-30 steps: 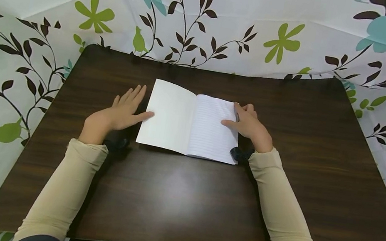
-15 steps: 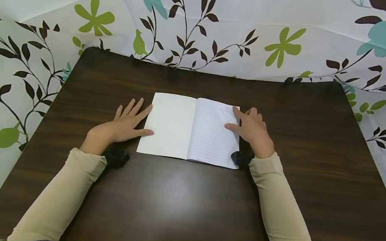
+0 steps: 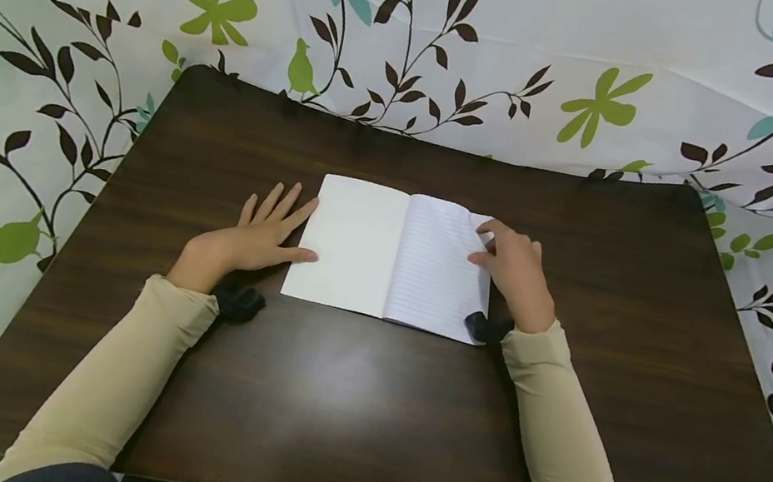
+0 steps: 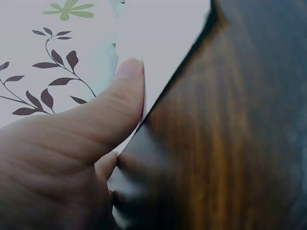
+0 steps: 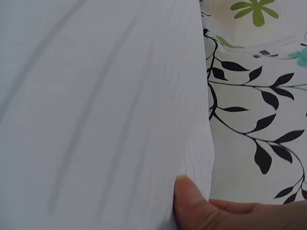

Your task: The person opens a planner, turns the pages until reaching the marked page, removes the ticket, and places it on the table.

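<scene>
An open notebook (image 3: 347, 247) lies on the dark table, its left side blank and its right side a ruled page (image 3: 428, 269). My left hand (image 3: 242, 243) rests at the left edge with fingers straight and spread; its thumb (image 4: 103, 112) lies over the blank side's edge. At the upper right corner, my right hand (image 3: 516, 277) pinches the page edge between thumb and curled index finger, and that corner bends up a little. The right wrist view has the ruled page filling most of the frame, with the thumb (image 5: 194, 208) on its edge and another finger behind.
The brown wood-grain table (image 3: 344, 411) extends around the notebook on all sides. Behind it hangs a white cloth (image 3: 513, 17) printed with leaves, flowers and birds. A small black wrist camera (image 3: 238, 303) sits under the left wrist, another (image 3: 485, 328) under the right.
My right index finger has bent more, and the page's upper right corner now lifts. The left hand stays at the left edge, fingers spread. The head view has tilted slightly.
</scene>
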`<state>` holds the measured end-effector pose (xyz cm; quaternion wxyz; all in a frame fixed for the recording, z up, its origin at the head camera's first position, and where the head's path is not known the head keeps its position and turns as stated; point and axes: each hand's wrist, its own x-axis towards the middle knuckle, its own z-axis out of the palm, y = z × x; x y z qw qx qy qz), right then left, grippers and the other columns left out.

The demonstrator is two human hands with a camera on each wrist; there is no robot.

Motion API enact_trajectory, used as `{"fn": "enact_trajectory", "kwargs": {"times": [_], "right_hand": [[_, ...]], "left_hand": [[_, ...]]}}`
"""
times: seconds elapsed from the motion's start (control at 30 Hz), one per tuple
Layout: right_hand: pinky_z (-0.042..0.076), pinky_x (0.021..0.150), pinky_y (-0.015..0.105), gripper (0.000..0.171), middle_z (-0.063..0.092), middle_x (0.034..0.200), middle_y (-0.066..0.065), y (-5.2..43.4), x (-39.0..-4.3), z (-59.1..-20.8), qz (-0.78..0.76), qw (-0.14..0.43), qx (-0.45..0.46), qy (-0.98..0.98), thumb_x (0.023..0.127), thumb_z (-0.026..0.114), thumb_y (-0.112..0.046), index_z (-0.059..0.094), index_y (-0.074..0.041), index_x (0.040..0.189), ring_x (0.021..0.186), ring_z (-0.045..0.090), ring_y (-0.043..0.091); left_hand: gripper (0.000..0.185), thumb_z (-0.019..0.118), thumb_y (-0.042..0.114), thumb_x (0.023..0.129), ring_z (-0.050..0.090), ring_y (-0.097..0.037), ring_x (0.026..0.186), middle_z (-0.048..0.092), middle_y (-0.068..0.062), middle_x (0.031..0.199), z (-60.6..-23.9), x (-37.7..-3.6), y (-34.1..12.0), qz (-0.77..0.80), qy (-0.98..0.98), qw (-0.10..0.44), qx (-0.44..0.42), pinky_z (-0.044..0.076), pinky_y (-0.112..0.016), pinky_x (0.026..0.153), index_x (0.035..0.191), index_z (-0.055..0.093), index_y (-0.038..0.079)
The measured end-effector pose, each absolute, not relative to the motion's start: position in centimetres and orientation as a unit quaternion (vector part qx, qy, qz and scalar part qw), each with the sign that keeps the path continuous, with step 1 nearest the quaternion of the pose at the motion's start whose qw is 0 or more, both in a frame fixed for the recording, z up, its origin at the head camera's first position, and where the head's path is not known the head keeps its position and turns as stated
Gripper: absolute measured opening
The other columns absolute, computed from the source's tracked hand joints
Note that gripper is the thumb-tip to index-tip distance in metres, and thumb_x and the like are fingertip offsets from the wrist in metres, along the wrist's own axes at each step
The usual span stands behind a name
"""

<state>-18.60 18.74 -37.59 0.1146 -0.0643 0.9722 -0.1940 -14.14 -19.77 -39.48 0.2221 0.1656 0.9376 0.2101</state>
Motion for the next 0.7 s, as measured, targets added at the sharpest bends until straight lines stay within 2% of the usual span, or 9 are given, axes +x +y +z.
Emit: {"fn": "enact_trajectory", "kwargs": {"times": [0.1, 0.2, 0.37, 0.53, 0.7], "right_hand": [[0.043, 0.087, 0.043, 0.058, 0.062, 0.106, 0.016, 19.3, -18.7, -37.6, -0.250, 0.152, -0.032, 0.956, 0.087, 0.071, -0.023, 0.044, -0.007, 0.136, 0.092, 0.058, 0.028], [0.046, 0.080, 0.041, 0.065, 0.059, 0.106, 0.016, 19.9, -18.8, -37.7, -0.274, 0.175, -0.004, 0.946, 0.086, 0.072, -0.027, 0.039, -0.006, 0.138, 0.091, 0.054, 0.028], [0.048, 0.081, 0.043, 0.062, 0.062, 0.106, 0.017, 20.4, -18.9, -37.5, -0.270, 0.184, 0.005, 0.945, 0.084, 0.073, -0.034, 0.047, -0.004, 0.132, 0.089, 0.059, 0.028], [0.051, 0.078, 0.042, 0.050, 0.067, 0.106, 0.019, 19.9, -18.8, -37.0, -0.270, 0.180, 0.007, 0.946, 0.085, 0.073, -0.031, 0.057, -0.001, 0.121, 0.080, 0.067, 0.026], [0.051, 0.079, 0.044, 0.058, 0.067, 0.106, 0.019, 19.5, -18.8, -36.8, -0.258, 0.166, 0.021, 0.952, 0.084, 0.073, -0.033, 0.051, -0.002, 0.128, 0.083, 0.066, 0.028]], "left_hand": [[0.089, 0.046, 0.060, 0.093, -0.022, -0.035, 0.146, -0.021, -0.010, 0.160, -39.4, -14.1, -19.8, 0.201, 0.940, 0.221, 0.168, -0.013, -0.063, 0.112, 0.155, -0.006, 0.024], [0.088, 0.045, 0.061, 0.092, -0.022, -0.034, 0.146, -0.021, -0.008, 0.160, -39.4, -14.2, -19.8, 0.203, 0.939, 0.222, 0.168, -0.014, -0.062, 0.112, 0.155, -0.006, 0.025], [0.089, 0.046, 0.062, 0.092, -0.024, -0.033, 0.146, -0.021, -0.007, 0.160, -39.5, -14.2, -20.0, 0.208, 0.937, 0.224, 0.168, -0.015, -0.061, 0.112, 0.155, -0.006, 0.026], [0.089, 0.045, 0.063, 0.092, -0.024, -0.033, 0.146, -0.022, -0.007, 0.160, -39.6, -14.2, -20.3, 0.208, 0.937, 0.223, 0.169, -0.015, -0.062, 0.112, 0.154, -0.007, 0.027], [0.090, 0.046, 0.063, 0.091, -0.024, -0.033, 0.146, -0.022, -0.007, 0.160, -39.7, -14.3, -20.4, 0.211, 0.937, 0.223, 0.165, -0.015, -0.061, 0.112, 0.154, -0.007, 0.027]]}}
